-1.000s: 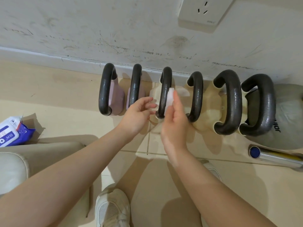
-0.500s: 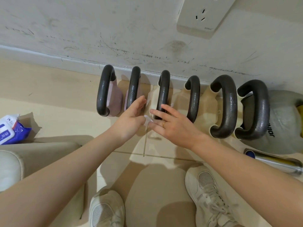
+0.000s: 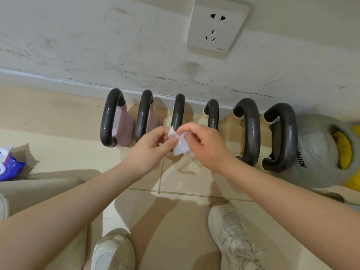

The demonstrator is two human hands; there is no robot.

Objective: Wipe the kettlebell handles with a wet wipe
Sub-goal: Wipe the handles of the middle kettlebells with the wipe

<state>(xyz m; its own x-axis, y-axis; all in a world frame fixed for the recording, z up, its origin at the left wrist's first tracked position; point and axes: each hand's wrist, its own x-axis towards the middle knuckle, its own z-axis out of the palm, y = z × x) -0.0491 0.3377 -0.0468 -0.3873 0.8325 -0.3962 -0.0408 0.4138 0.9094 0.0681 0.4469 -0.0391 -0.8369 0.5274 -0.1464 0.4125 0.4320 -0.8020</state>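
Several kettlebells stand in a row against the wall, each with a dark grey handle. The two on the left are pink [image 3: 124, 129], the others cream [image 3: 233, 129]. A small white wet wipe [image 3: 180, 143] is pinched between both hands in front of the third handle [image 3: 178, 112]. My left hand [image 3: 150, 149] holds its left edge with thumb and fingers. My right hand [image 3: 204, 145] grips its right side. The wipe is crumpled and hangs just below and in front of that handle, apart from it.
A large grey kettlebell [image 3: 319, 151] with a yellow inside sits at the far right. A blue and white wipes pack [image 3: 9, 162] lies on the floor at the left. A wall socket [image 3: 214, 28] is above. My two white shoes [image 3: 231, 236] stand on the tiles below.
The wipe left the third handle, where my right hand pressed it. Both hands came together in front of the row and now hold the wipe between them.
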